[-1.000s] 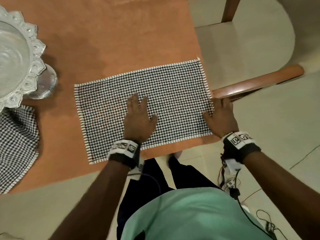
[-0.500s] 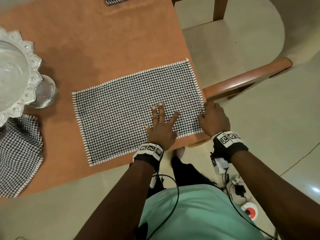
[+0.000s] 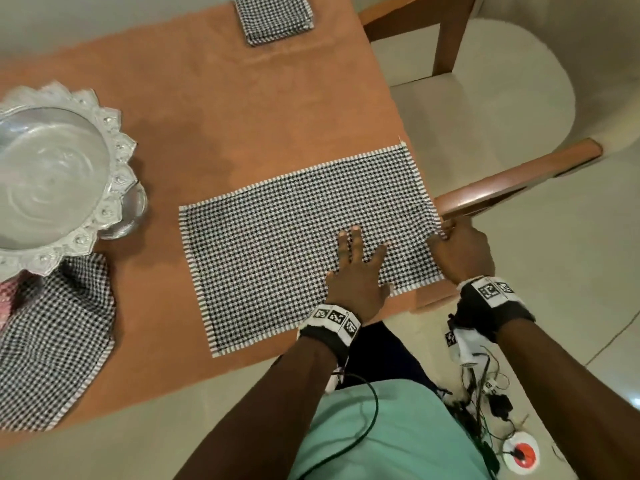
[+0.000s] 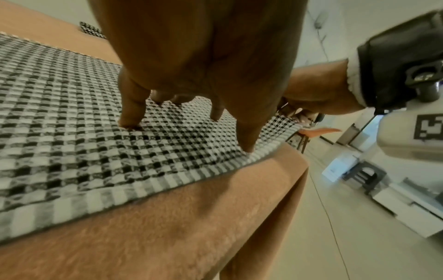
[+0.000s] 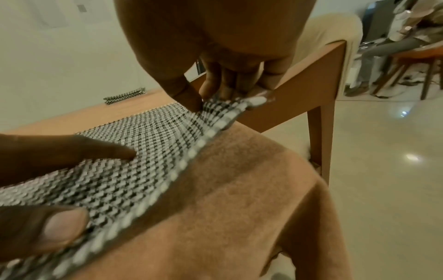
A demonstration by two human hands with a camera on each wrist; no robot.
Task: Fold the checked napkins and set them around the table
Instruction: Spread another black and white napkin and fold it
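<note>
A black-and-white checked napkin [image 3: 298, 244] lies spread flat at the near right corner of the table, under an orange cloth [image 3: 242, 109]. My left hand [image 3: 356, 268] presses on it with spread, straight fingers [image 4: 131, 111] near its right end. My right hand [image 3: 457, 251] pinches the napkin's right edge [image 5: 223, 108] between thumb and fingers and lifts it slightly off the table corner. A folded checked napkin [image 3: 275, 15] sits at the far edge. Another checked napkin [image 3: 52, 341] lies loosely at the near left.
A silver scalloped bowl [image 3: 52, 181] on a glass foot stands at the left. A wooden chair [image 3: 512, 178] with a cream seat is close to the table's right side. Cables and a red-and-white device [image 3: 519, 455] lie on the tiled floor.
My left hand slid right across the napkin from its middle to near the right end. My right hand went from resting at the right edge to pinching and lifting it.
</note>
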